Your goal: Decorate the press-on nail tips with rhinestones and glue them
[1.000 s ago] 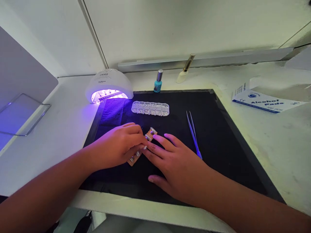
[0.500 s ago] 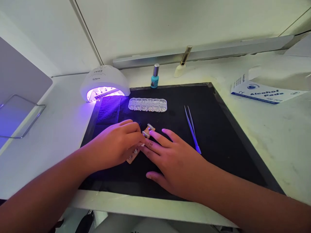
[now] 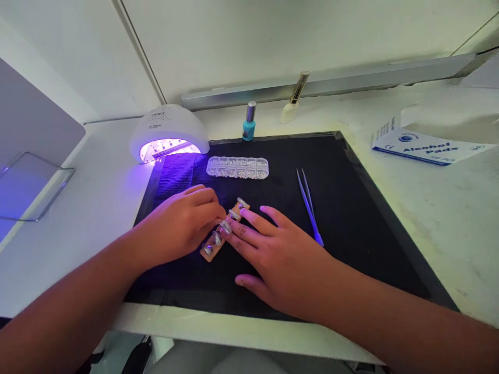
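a wooden strip (image 3: 212,255) with a row of silver nail tips (image 3: 225,227) lies slantwise on the black mat (image 3: 362,234), between the two hands. the left hand (image 3: 191,221) is curled, its fingertips close to the middle tip; whether it pinches anything i cannot tell, since its own knuckles hide that. the right hand (image 3: 280,254) is spread, gripping nothing, with fingertips against the middle tip and over the strip's edge.

the hands and forearms cover much of the mat's near half. just beyond the strip lies a clear compartment case (image 3: 237,168) of small bits, and the tweezers (image 3: 309,208) lie to the right, their handle end near the right wrist. at the far left corner, a white lamp (image 3: 169,124) throws violet light over a dark ribbed cloth (image 3: 175,174) (partly behind the left hand). a blue bottle (image 3: 248,130) stands at the mat's far edge, a cream bottle (image 3: 289,112) near the metal rail (image 3: 241,95). an alcohol pads box (image 3: 429,148) sits well apart, right.
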Demonstrator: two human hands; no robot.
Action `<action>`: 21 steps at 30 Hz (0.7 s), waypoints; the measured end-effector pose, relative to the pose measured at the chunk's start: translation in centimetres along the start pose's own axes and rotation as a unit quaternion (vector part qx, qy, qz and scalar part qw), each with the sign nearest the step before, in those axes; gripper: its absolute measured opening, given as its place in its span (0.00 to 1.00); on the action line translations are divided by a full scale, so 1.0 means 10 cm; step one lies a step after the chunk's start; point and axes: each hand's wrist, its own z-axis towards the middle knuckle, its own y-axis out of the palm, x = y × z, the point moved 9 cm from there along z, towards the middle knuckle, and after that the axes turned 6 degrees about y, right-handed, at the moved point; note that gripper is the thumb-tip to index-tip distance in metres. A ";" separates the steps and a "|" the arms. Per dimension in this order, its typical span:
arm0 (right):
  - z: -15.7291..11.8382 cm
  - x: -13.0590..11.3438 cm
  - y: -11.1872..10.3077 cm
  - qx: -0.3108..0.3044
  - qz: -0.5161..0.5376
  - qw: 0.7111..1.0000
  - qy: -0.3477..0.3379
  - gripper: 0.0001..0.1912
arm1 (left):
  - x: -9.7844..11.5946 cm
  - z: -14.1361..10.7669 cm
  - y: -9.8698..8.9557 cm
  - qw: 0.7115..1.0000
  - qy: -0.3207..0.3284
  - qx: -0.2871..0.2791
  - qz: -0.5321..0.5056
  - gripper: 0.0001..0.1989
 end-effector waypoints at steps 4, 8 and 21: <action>0.01 0.00 0.00 -0.003 0.004 1.000 0.000 0.31 | 0.08 0.01 0.01 0.999 0.021 0.000 -0.027 0.09; 0.02 0.00 0.00 -0.011 0.005 1.000 0.000 0.32 | 0.08 0.00 0.10 0.999 0.020 -0.034 -0.032 0.09; 0.01 0.00 0.00 -0.006 0.009 1.000 -0.001 0.33 | -0.02 -0.03 0.04 1.000 -0.003 -0.007 -0.010 0.09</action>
